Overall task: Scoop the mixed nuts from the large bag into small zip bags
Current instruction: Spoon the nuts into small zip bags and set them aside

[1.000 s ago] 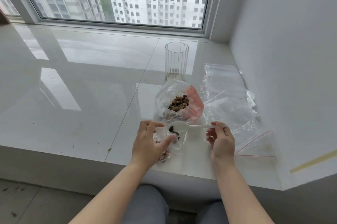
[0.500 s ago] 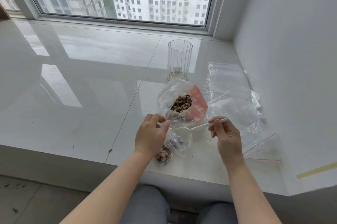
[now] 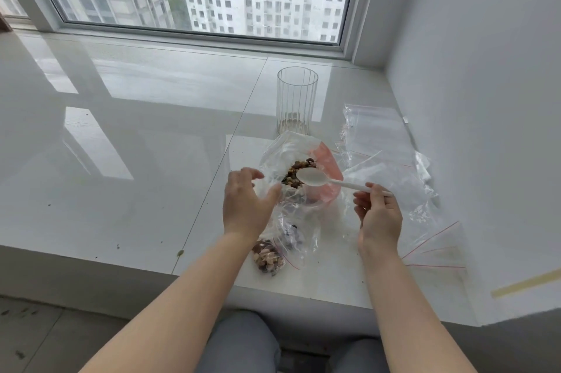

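Left hand (image 3: 246, 205) at eleven o'clock, back up, fingers loosely spread and curved, thumb stretched toward two o'clock. Right hand (image 3: 378, 214) at one o'clock, back up, fingers curled in a pinch. Both forearms bare, converging from six o'clock.

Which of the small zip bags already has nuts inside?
The small zip bag at the sill's near edge, below the left hand; the bags on the right are empty.

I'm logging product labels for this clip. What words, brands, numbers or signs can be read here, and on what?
None can be read.
large bag: a pink patch, no legible print.
small zip bags: clear with red lines, no text.
glass and white spoon: unmarked.
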